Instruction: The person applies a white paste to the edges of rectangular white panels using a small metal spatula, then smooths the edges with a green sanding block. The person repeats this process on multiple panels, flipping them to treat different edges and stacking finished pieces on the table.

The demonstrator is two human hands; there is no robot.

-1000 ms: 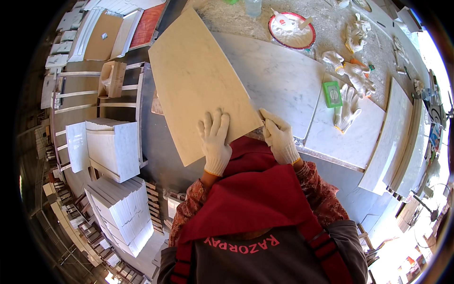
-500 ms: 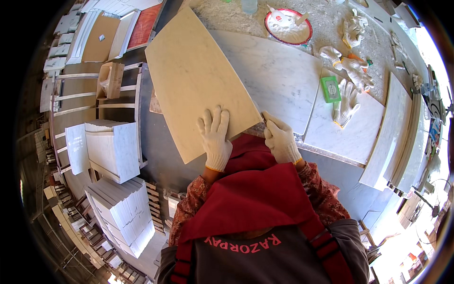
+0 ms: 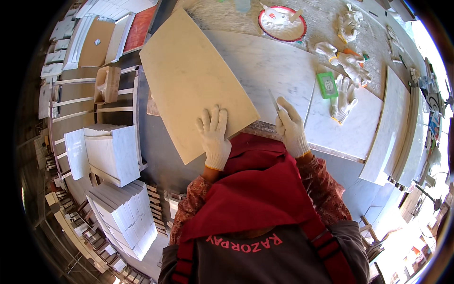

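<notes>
A large beige stone tile [image 3: 189,75] lies at a slant on the worktable, its near corner jutting past the front edge. My left hand [image 3: 213,135], in a white knitted glove, rests flat on it near the lower edge, fingers slightly spread. To the right of the tile's corner, my gloved right hand [image 3: 292,130] is closed around a thin, narrow metal blade [image 3: 273,100]; its handle is hidden in the fingers. The blade points up and away, apart from the beige tile, over a grey-veined white marble slab [image 3: 265,66].
A red-rimmed bowl of white powder or paste [image 3: 282,31] stands at the back. Loose white gloves [image 3: 344,97] and a green box [image 3: 327,85] lie on the right. Slabs lean at the far right [image 3: 388,128]. Stacked white tiles [image 3: 125,215] and a metal rack [image 3: 71,118] stand left.
My right hand has moved right, away from the beige tile's corner, and the thin blade now shows above its fingers. My left hand stays on the tile. The view has shifted slightly.
</notes>
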